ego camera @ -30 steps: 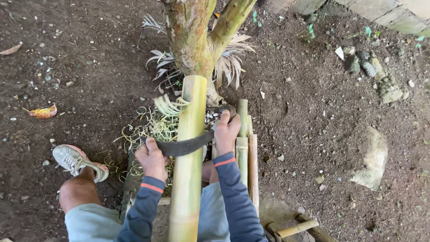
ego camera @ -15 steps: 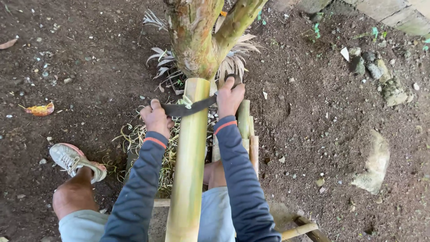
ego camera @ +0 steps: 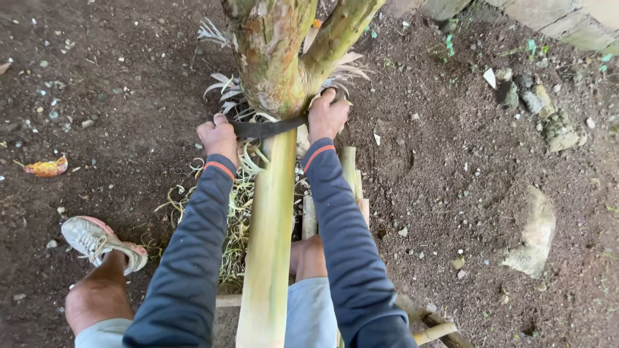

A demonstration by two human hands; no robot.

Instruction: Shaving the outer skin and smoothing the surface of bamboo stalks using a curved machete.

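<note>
A thick pale-green bamboo pole (ego camera: 269,238) runs from between my knees up to the foot of a tree trunk (ego camera: 274,51). Across its far end lies a dark curved blade (ego camera: 265,129), a two-handled scraper. My left hand (ego camera: 218,136) grips its left end and my right hand (ego camera: 327,115) grips its right end, both fists closed. My arms are stretched out in dark blue sleeves. Curly green shavings (ego camera: 232,212) lie under the pole on its left side.
Thinner bamboo pieces (ego camera: 351,180) lie right of the pole, part of a low frame (ego camera: 432,332) under me. My left foot in a pale shoe (ego camera: 97,241) rests on bare soil. A large stone (ego camera: 535,238) sits to the right, smaller stones (ego camera: 548,116) farther off.
Both hands have slid the blade along the pole away from me, from near my knees up to the base of the tree. My arms have straightened.
</note>
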